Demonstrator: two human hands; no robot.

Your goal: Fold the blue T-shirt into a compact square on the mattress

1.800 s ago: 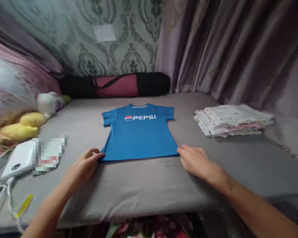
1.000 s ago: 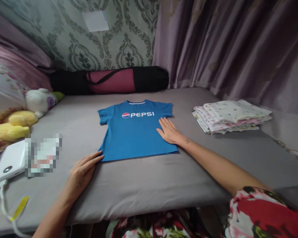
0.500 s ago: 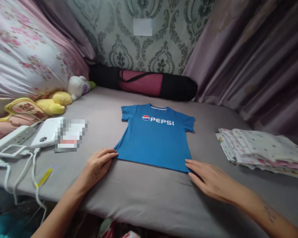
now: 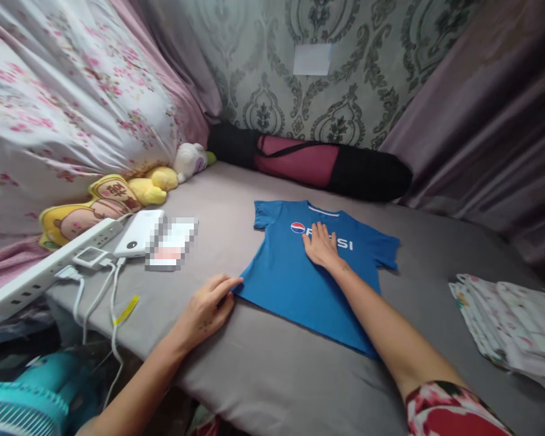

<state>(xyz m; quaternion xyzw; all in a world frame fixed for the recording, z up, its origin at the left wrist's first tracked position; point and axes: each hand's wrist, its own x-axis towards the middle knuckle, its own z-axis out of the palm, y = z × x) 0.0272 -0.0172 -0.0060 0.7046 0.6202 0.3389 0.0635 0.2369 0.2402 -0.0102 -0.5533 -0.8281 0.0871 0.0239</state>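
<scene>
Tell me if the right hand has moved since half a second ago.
Yes: the right hand has moved forward across the blue shirt, from its bottom corner onto the lettering, toward the long bag.

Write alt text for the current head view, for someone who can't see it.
A blue T-shirt lies spread on a grey sheet, the person's right hand palm down over part of its white lettering, the left hand touching its near left corner. Folded patterned cloths lie at right; a power strip and stuffed toys at left.

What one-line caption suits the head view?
Right hand flat across the lettering of a blue T-shirt spread on a grey sheet, left hand touching its lower left corner.
</scene>
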